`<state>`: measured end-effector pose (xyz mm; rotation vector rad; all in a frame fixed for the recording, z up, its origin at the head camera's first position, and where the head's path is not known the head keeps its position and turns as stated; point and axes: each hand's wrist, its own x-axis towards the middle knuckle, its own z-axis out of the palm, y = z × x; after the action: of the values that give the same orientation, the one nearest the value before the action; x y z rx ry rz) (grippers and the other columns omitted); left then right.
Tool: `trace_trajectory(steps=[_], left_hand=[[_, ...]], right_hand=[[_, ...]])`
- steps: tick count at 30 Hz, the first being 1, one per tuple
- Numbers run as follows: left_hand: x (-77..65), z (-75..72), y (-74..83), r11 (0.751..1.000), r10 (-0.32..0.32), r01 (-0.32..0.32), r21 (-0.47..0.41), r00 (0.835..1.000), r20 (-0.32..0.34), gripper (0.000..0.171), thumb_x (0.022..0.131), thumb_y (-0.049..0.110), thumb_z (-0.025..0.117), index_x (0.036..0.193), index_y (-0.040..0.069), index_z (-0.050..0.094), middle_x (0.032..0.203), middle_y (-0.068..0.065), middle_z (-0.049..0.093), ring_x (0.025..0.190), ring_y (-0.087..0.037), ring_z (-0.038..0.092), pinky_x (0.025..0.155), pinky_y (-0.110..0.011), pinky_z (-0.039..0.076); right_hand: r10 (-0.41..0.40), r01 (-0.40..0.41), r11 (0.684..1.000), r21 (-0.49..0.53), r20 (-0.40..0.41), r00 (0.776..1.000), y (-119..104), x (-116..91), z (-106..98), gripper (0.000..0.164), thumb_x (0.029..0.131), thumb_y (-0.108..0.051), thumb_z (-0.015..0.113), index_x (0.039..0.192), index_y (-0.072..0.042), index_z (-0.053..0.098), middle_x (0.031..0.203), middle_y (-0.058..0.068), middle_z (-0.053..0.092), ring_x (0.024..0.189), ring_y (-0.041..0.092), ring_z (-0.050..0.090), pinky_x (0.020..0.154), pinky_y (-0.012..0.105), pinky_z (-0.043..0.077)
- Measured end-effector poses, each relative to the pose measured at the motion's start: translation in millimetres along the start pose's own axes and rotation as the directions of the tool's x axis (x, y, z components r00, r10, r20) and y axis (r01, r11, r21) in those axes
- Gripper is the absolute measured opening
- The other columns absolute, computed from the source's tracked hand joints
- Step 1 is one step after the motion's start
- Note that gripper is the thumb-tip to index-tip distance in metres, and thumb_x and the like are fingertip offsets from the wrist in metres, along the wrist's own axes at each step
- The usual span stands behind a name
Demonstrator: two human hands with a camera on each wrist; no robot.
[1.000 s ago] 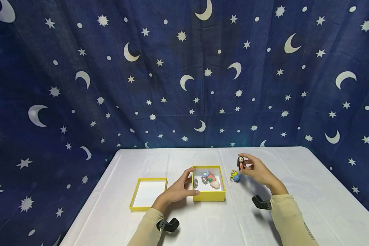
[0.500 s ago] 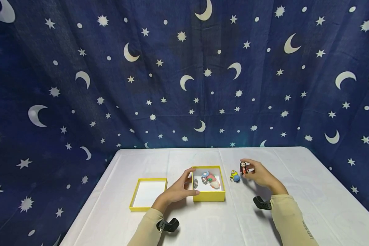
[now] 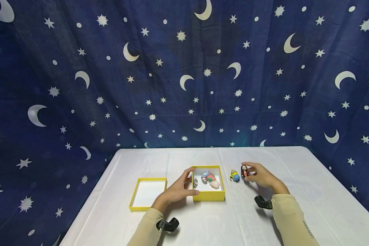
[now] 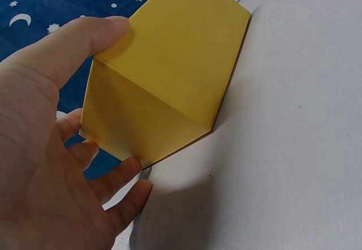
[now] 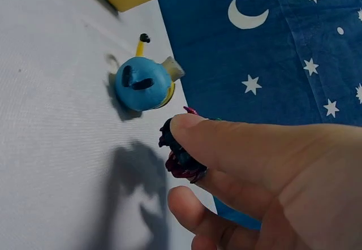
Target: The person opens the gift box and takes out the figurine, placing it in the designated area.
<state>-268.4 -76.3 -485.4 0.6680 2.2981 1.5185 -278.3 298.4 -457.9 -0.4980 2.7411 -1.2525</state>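
Observation:
My left hand (image 3: 176, 190) grips the near left corner of an open yellow box (image 3: 209, 196), thumb on its front wall and fingers along the left side. In the left wrist view the yellow box (image 4: 169, 52) fills the middle. Inside the box lie several small toy figures (image 3: 209, 177). My right hand (image 3: 262, 175) pinches a long-haired doll figurine (image 3: 244, 171) upright between thumb and fingers; whether its base touches the table I cannot tell. Just left of it lies a Minion figurine (image 3: 234, 176), whose blue underside (image 5: 141, 85) faces the right wrist camera.
A shallow yellow-rimmed box lid (image 3: 149, 193), white inside, lies left of my left hand. A white cloth (image 3: 215, 225) covers the table. Behind its far edge hangs a dark blue curtain (image 3: 172, 85) with moons and stars.
My right hand has brought the doll figurine down, nearer and slightly right, beside the Minion figurine. My left hand and the box have stayed in place.

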Motion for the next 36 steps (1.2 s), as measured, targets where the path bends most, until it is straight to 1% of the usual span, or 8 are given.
trace_trajectory(steps=[4,7,12,18,25,30,36], left_hand=[[0.1,0.0,0.3,1.0,-0.006,0.006,-0.006,1.0,-0.002,0.089,0.085,0.026,0.077,0.157,0.024,0.025,0.166,-0.012,0.027,0.147,-0.035,0.04,0.124,-0.052,0.031],[-0.1,0.1,0.0,1.0,-0.001,0.001,-0.014,1.0,0.001,0.089,0.086,0.025,0.077,0.157,0.024,0.025,0.167,-0.011,0.026,0.147,-0.036,0.04,0.124,-0.052,0.031],[-0.5,0.2,0.0,1.0,0.0,0.0,-0.023,1.0,0.008,0.089,0.086,0.024,0.077,0.158,0.022,0.024,0.167,-0.011,0.024,0.147,-0.036,0.04,0.123,-0.053,0.031],[-0.4,0.1,0.4,1.0,0.005,-0.004,-0.017,1.0,0.003,0.088,0.086,0.025,0.077,0.157,0.023,0.025,0.167,-0.009,0.024,0.147,-0.035,0.04,0.123,-0.051,0.033],[-0.1,-0.2,0.0,1.0,0.011,-0.011,-0.01,1.0,0.002,0.088,0.086,0.025,0.077,0.157,0.025,0.025,0.168,-0.009,0.023,0.148,-0.035,0.04,0.123,-0.051,0.033],[-0.4,0.1,0.5,1.0,-0.002,0.002,-0.002,1.0,-0.001,0.088,0.085,0.026,0.077,0.157,0.027,0.026,0.168,-0.008,0.023,0.148,-0.035,0.039,0.123,-0.051,0.033],[-0.7,0.0,1.2,1.0,-0.01,0.01,0.0,1.0,-0.003,0.089,0.085,0.027,0.077,0.157,0.025,0.026,0.168,-0.008,0.023,0.148,-0.034,0.039,0.123,-0.051,0.032]], right_hand=[[0.024,-0.024,0.999,-0.041,0.004,1.0,-1.6,1.1,1.5,0.065,0.081,0.006,0.074,0.139,0.015,0.046,0.123,0.036,0.062,0.108,0.043,0.065,0.089,0.051,0.055],[0.054,-0.054,0.996,-0.068,-0.004,0.999,-2.5,2.1,3.1,0.065,0.081,0.005,0.075,0.139,0.013,0.048,0.121,0.035,0.063,0.109,0.044,0.065,0.09,0.055,0.054],[0.078,-0.08,0.991,-0.108,-0.018,0.997,-4.2,2.9,5.8,0.064,0.08,0.005,0.076,0.138,0.011,0.05,0.121,0.035,0.062,0.112,0.047,0.063,0.092,0.059,0.053],[0.088,-0.09,0.987,-0.132,-0.017,0.996,-4.9,3.6,6.9,0.063,0.079,0.005,0.076,0.137,0.01,0.051,0.119,0.034,0.063,0.112,0.047,0.062,0.091,0.059,0.053],[0.107,-0.108,0.984,-0.143,-0.018,0.994,-3.1,4.7,5.8,0.065,0.08,0.002,0.077,0.139,0.008,0.051,0.112,0.029,0.064,0.107,0.042,0.062,0.088,0.056,0.053],[0.107,-0.107,0.984,-0.145,-0.006,0.994,-4.1,4.0,4.5,0.065,0.08,0.001,0.076,0.139,0.01,0.05,0.113,0.03,0.065,0.106,0.042,0.063,0.088,0.056,0.054],[0.093,-0.09,0.988,-0.125,0.011,0.996,-3.7,2.2,3.4,0.066,0.08,0.001,0.076,0.138,0.013,0.049,0.107,0.027,0.066,0.102,0.038,0.063,0.086,0.052,0.053]])
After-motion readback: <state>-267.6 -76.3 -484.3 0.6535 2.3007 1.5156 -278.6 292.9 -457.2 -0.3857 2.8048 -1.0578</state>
